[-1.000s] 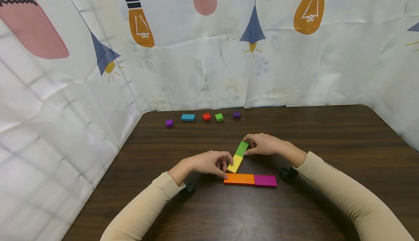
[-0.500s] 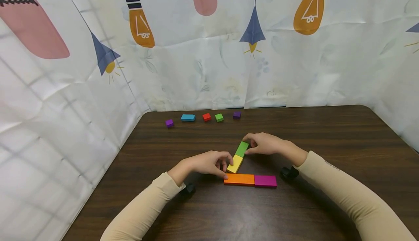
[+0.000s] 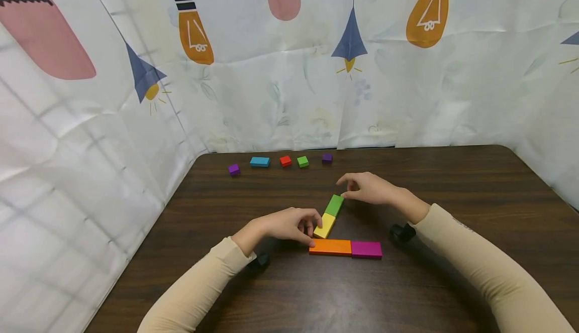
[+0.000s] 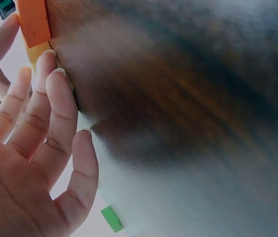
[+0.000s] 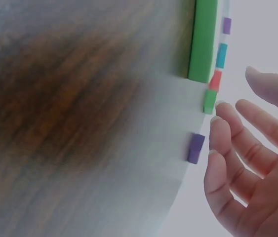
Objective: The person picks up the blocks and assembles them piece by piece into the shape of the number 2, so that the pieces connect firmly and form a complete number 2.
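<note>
In the head view, my left hand (image 3: 286, 223) rests at the left side of the blocks. Its thumb touches the end of an orange block (image 3: 332, 247), and its index finger lies at a yellow block (image 3: 324, 226). A magenta block (image 3: 367, 249) sits end to end with the orange one. The yellow block meets a green block (image 3: 334, 206), and that pair slants away to the upper right. My right hand (image 3: 370, 188) hovers just beyond the green block with loosely bent fingers. In the right wrist view, a gap separates those fingers from the long green block (image 5: 204, 42).
Along the table's far edge lie a purple block (image 3: 233, 170), a blue block (image 3: 260, 162), a red block (image 3: 285, 161), a small green block (image 3: 303, 162) and a dark purple block (image 3: 327, 158). A printed curtain (image 3: 280, 97) hangs behind the dark wooden table (image 3: 443, 182).
My right hand has come off the slanted green block and moved up, away from it. The left hand and the blocks have stayed in place.
</note>
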`<state>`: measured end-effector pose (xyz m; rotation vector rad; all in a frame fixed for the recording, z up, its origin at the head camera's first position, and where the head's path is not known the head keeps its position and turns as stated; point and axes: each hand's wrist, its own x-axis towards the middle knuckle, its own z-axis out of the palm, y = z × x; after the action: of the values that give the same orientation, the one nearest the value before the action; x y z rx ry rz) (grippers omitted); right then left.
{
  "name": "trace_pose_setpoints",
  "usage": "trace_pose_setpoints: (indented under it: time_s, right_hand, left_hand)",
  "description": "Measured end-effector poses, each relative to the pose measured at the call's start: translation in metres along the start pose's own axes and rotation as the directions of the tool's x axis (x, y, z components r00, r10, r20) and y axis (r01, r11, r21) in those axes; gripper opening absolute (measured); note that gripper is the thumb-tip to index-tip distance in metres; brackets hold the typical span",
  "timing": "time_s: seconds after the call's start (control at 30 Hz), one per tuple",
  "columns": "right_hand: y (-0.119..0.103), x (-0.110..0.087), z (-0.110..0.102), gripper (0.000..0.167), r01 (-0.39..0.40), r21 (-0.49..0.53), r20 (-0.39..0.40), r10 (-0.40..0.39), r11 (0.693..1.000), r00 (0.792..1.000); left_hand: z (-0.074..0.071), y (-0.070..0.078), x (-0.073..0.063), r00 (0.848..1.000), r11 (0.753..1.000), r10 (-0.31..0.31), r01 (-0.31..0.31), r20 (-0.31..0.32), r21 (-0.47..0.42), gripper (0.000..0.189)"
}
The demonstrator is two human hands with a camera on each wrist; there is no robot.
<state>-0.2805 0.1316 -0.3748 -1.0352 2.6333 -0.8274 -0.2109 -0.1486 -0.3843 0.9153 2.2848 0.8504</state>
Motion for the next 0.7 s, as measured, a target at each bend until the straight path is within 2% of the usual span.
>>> trace_pose_setpoints:
  time_s: [0.2,0.5,0.7]
  right_hand:
    - [0.004,0.003,-0.004,0.035,0.016,0.024,-0.046,-0.014,1.0,0.999]
    - [0.011,0.011,-0.01,0.034,-0.014,0.077,-0.126,0.024,0.997,0.992]
    - [0.013,0.018,-0.014,0.033,-0.006,0.13,-0.177,0.029,0.991,0.984]
  left_hand:
    - [0.0,0.001,0.0,1.0,1.0,0.004,-0.004,0.0,0.006,0.035]
    - [0.0,0.001,0.0,1.0,1.0,0.011,-0.011,0.0,0.005,0.035]
    - [0.0,0.0,0.0,1.0,1.0,0.007,-0.007,0.004,0.004,0.035]
